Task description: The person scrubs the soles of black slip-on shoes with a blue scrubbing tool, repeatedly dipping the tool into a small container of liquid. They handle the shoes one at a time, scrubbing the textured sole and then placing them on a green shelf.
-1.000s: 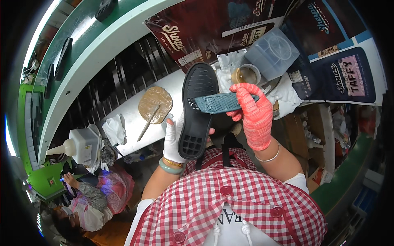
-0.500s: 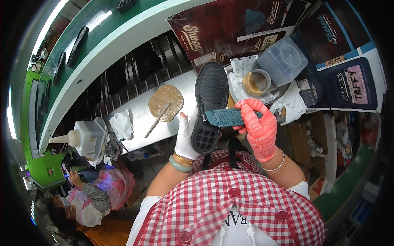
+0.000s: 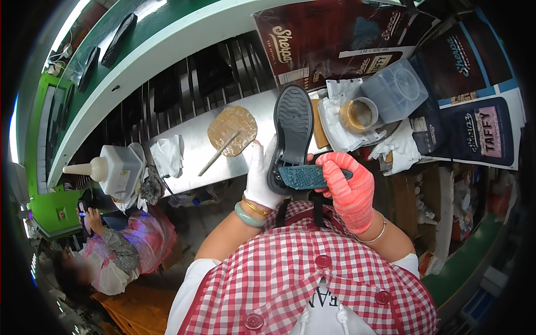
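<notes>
Upright in front of me is a black shoe sole [image 3: 293,120], its tread facing up. My left hand [image 3: 262,184], in a white glove, is closed around its near left edge by the heel. My right hand [image 3: 352,192], in a coral-pink knitted glove, grips the handle end of a flat teal brush [image 3: 301,177]. The brush lies across the sole's heel and hides most of the heel tread. The sole's middle looks glossy. A stick [image 3: 218,153] rests on a round brown lid-like disc [image 3: 237,124] on the metal bench.
A translucent bottle with a long nozzle [image 3: 120,170] and crumpled white paper [image 3: 166,156] are at the left. A cup with brown residue [image 3: 360,114] and a clear plastic container [image 3: 396,89] stand at the right. Beyond runs a green conveyor [image 3: 151,25]. A person [image 3: 125,251] sits at the far left.
The brush has moved toward me along the sole, from its middle to the heel. Both hands keep their hold. The view has shifted slightly.
</notes>
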Demonstrator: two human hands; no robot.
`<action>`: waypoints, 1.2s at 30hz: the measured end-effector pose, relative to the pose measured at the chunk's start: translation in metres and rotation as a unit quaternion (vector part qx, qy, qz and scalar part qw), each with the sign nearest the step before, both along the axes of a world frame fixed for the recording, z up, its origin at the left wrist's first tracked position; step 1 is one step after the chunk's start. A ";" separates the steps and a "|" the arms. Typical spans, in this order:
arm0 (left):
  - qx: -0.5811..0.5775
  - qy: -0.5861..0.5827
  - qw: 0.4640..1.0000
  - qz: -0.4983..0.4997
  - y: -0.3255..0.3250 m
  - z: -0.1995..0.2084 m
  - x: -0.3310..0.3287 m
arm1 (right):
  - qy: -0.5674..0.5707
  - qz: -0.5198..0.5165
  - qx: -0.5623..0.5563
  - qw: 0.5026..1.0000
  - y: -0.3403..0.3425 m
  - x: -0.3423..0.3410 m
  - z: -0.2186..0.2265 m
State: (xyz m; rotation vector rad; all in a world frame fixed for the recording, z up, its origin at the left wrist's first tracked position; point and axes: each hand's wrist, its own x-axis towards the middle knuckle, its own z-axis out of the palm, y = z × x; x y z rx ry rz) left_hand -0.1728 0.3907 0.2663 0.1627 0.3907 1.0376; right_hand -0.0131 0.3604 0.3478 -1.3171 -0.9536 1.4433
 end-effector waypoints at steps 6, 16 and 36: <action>-0.048 -0.008 0.998 -0.027 -0.002 0.005 -0.005 | -0.014 0.066 0.023 0.997 0.003 0.003 0.000; -0.118 0.015 0.980 -0.158 -0.003 -0.002 -0.023 | -0.088 0.253 -0.048 0.962 0.035 0.005 0.029; 0.001 0.114 0.910 -0.398 0.017 -0.009 -0.048 | -0.136 0.409 -0.095 0.897 0.066 -0.028 0.030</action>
